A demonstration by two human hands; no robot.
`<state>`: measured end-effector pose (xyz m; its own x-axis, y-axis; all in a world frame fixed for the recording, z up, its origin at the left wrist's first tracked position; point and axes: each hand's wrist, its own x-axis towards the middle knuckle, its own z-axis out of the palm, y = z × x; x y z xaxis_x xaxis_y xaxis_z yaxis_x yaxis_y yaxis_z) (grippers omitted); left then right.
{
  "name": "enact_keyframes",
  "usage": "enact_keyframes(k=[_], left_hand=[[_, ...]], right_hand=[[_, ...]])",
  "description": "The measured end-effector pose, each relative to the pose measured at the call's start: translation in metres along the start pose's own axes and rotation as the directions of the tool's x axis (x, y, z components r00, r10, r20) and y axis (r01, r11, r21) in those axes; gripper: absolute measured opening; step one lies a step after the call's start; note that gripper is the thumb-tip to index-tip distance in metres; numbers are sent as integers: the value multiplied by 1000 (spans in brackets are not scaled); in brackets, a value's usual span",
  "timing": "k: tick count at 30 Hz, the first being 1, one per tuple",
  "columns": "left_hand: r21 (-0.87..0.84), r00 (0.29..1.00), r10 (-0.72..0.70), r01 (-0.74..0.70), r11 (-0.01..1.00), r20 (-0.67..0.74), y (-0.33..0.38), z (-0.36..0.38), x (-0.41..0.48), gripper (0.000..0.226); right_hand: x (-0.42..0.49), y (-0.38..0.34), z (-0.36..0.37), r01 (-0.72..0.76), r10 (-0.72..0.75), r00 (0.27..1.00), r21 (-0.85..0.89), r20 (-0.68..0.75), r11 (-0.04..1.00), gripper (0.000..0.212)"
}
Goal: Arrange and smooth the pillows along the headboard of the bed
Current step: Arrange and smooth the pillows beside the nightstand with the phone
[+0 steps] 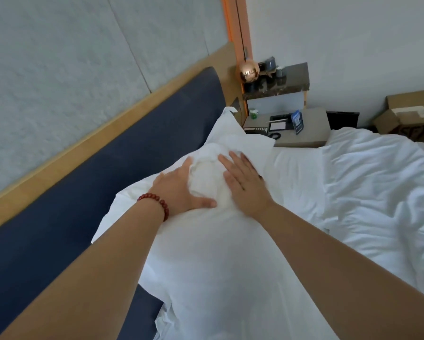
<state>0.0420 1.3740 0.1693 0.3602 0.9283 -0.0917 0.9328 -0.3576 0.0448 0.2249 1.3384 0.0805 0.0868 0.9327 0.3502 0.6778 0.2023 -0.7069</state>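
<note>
Looking down from my head, I am leaning over the pillow (218, 253), which is lying along the navy headboard (107, 180) with its long edge up against the padding. My left hand (181, 190), the one wearing the red bead bracelet (154, 204), is pressing flat on it with the thumb spread wide. The outer fingertips are sinking behind a fold, but the fingers look straight and are not gripping anything. My right hand (245, 185) is lying open just beside it, fingers straight and slightly fanned, palm down on the cover.

Between my two palms a lump of filling is bunching up. I think that is the main risk: if I am pushing my hands toward each other, I am heaping the stuffing into a ridge, not spreading it.

The loose cover at the near left corner is hanging over the gap by the headboard, so a hard sideways stroke could drag the pillow off line or tuck that corner down the gap.

White fabric is reaching on toward the bedside table (304, 133). I cannot tell if that is a second pillow. If it is, shoving this one forward could nudge it toward the clutter there. The rumpled duvet (377, 192) is lying to my right.
</note>
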Motion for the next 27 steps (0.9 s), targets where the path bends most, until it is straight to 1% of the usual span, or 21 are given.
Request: enact_keyframes(k=[1, 3, 4, 6, 8, 11, 12, 14, 15, 16, 18, 20, 22, 23, 25, 26, 27], left_hand=[[-26, 999, -37, 38, 999, 37, -7, 7, 6, 137], [-88, 989, -105, 115, 989, 103, -22, 21, 16, 130], [-122, 985, -125, 139, 983, 120, -28, 28, 20, 127], [-178, 980, -143, 166, 970, 137, -38, 40, 31, 126], [-201, 983, -135, 159, 967, 127, -40, 49, 40, 125], [-211, 983, -138, 162, 964, 125, -40, 67, 57, 119], [-204, 983, -138, 161, 966, 123, -40, 73, 63, 117], [-178, 978, -152, 176, 968, 142, -42, 86, 75, 118], [-160, 974, -165, 190, 969, 155, -44, 91, 80, 120], [-155, 970, -174, 201, 967, 170, -47, 97, 85, 125], [-173, 968, -170, 202, 964, 184, -52, 108, 92, 132], [-189, 971, -150, 185, 964, 184, -57, 117, 98, 130], [-212, 976, -121, 159, 964, 182, -60, 125, 102, 129], [-223, 978, -108, 147, 964, 181, -61, 128, 104, 128], [-235, 982, -83, 122, 964, 168, -64, 134, 106, 127], [-237, 984, -72, 110, 965, 160, -65, 137, 108, 127], [-243, 986, -61, 98, 965, 156, -67, 140, 110, 126]], right_hand=[[6, 7, 7, 27, -29, 999, 45, 30, 999, 46], [10, 19, 26, 103, -106, 994, 110, 27, 989, 52], [10, 24, 37, 129, -131, 991, 109, 12, 986, 56], [4, 34, 59, 116, -116, 993, 76, -9, 990, 60], [-5, 44, 69, 82, -79, 996, 73, -45, 994, 59], [-24, 61, 83, 4, 0, 995, 46, -96, 999, 58], [-32, 66, 88, -49, 55, 992, 49, -116, 998, 59], [-52, 73, 102, -223, 236, 961, 101, -142, 970, 70], [-63, 75, 111, -329, 351, 924, 149, -153, 932, 80], [-73, 77, 119, -436, 470, 868, 206, -158, 876, 91], [-85, 77, 129, -618, 686, 713, 328, -149, 714, 109], [-90, 83, 134, -710, 815, 559, 421, -151, 565, 115], [-102, 96, 139, -772, 904, 402, 478, -145, 420, 122], [-111, 102, 141, -787, 943, 313, 524, -115, 326, 125], [-132, 111, 148, -743, 987, 156, 663, 40, 90, 120], [-141, 113, 152, -708, 986, 106, 706, 126, -14, 117], [-148, 116, 155, -678, 979, 77, 730, 189, -88, 117]])
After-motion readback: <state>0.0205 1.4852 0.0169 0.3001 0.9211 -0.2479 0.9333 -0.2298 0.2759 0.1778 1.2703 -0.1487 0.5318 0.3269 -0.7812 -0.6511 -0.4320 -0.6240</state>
